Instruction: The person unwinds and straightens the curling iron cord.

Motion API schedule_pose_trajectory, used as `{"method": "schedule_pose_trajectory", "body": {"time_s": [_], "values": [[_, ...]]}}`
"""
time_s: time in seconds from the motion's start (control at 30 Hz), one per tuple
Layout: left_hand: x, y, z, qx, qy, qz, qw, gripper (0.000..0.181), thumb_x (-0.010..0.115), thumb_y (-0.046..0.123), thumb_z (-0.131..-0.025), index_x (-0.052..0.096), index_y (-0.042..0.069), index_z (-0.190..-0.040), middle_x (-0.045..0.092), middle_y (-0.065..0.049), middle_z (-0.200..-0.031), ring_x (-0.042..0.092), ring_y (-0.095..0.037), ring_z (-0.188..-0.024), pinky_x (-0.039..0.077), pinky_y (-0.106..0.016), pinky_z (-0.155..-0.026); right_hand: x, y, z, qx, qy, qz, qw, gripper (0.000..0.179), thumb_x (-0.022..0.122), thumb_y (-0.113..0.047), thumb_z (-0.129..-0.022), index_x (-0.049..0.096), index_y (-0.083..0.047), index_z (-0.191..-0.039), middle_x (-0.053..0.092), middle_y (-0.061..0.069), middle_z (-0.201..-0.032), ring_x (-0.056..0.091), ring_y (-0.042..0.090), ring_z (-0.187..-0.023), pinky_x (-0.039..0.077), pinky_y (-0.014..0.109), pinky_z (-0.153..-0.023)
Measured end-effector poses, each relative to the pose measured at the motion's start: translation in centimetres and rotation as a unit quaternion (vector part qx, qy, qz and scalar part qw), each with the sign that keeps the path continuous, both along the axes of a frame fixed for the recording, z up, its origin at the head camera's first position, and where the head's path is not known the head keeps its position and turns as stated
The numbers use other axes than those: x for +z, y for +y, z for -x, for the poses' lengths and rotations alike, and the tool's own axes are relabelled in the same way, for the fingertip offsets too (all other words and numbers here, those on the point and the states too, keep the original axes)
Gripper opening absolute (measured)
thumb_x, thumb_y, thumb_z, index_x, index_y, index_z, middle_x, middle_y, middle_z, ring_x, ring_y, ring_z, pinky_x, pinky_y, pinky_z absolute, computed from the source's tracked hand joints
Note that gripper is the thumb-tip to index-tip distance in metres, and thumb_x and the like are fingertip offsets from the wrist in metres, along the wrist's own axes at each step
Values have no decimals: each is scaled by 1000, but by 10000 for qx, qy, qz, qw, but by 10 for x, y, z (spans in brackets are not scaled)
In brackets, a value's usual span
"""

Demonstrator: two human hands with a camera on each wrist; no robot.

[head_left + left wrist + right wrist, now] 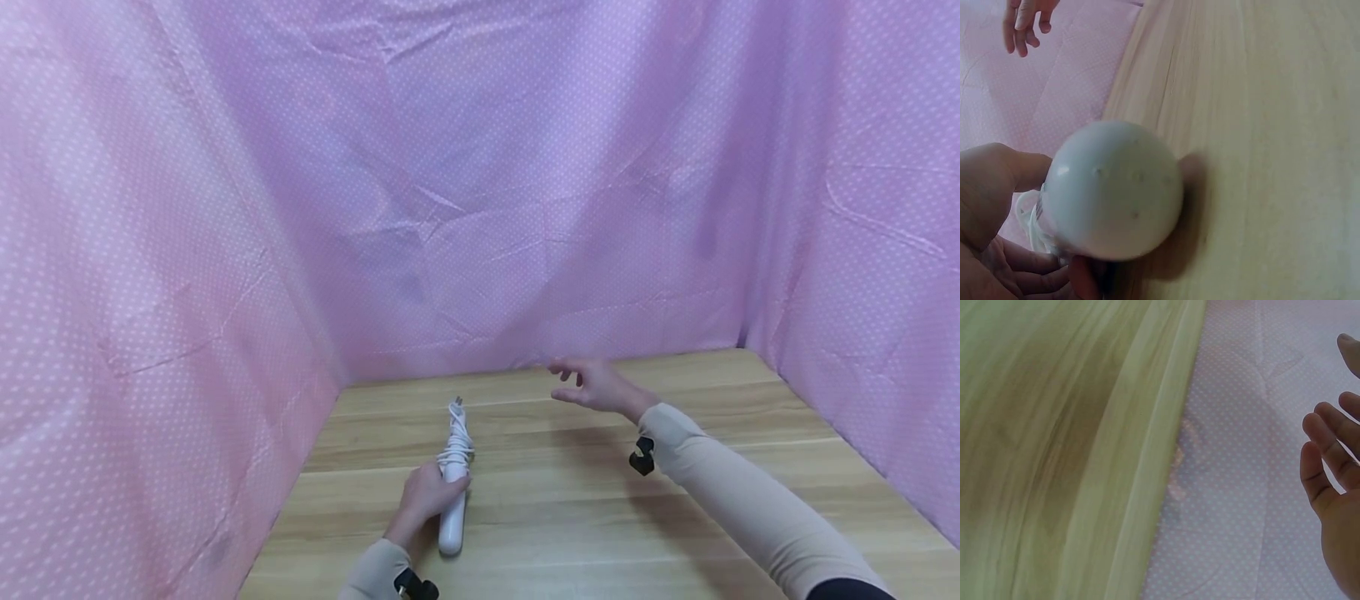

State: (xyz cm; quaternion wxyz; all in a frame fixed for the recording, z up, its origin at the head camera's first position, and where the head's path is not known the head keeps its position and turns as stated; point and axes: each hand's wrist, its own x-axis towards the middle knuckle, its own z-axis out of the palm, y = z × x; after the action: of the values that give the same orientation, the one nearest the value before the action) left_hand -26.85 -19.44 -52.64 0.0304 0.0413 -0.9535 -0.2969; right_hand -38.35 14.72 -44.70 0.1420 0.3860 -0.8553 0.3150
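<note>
A long white appliance (452,529) with a rounded end lies along the tabletop; its exact kind is unclear. White cord (456,446) is wound round its far part, and a plug (458,401) sticks out at the tip. My left hand (427,490) grips it around the middle, thumb across the top. Small bumps dot the appliance's round end (1113,190) in the left wrist view. Toward the back of the table, my right hand (592,385) hovers above the wood with loosely bent fingers and holds nothing.
A wood-grain table (555,517) spreads under both hands. Pink dotted cloth (487,208) hangs along its back edge and both sides like walls. Black bands with small black devices (642,457) sit at the wrists.
</note>
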Motion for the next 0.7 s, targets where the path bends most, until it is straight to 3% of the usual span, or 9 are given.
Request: {"method": "schedule_pose_trajectory", "body": {"time_s": [0.27, 0.43, 0.7], "values": [[2, -3, 0, -397, -276, -174, 9987, 34, 73, 37, -81, 59, 6, -83, 56, -4, -71, 53, -17, -60, 43, -29, -51, -10, -2, -2, 68, -225, -159, 9996, 47, 76, -28, -84, 64, -7, -123, 69, 8, -115, 65, 21, -97, 55, 34, -75], [4, -5, 1, -430, -174, -123, 9988, 30, 75, 34, -79, 62, 7, -81, 57, -3, -69, 53, -17, -59, 43, -29, -51, -18, -2, -1, 80, -371, -332, 9987, 43, 74, -29, -86, 64, -7, -122, 69, 8, -116, 65, 23, -97, 54, 29, -75], [8, -5, -1, -579, 20, 45, 9983, 23, 77, 33, -76, 64, 14, -76, 58, 1, -66, 52, -15, -58, 41, -29, -51, -23, -1, -5, 19, -589, -465, 9972, 44, 72, -30, -88, 64, -4, -122, 68, 12, -118, 65, 26, -97, 53, 36, -79]]}}
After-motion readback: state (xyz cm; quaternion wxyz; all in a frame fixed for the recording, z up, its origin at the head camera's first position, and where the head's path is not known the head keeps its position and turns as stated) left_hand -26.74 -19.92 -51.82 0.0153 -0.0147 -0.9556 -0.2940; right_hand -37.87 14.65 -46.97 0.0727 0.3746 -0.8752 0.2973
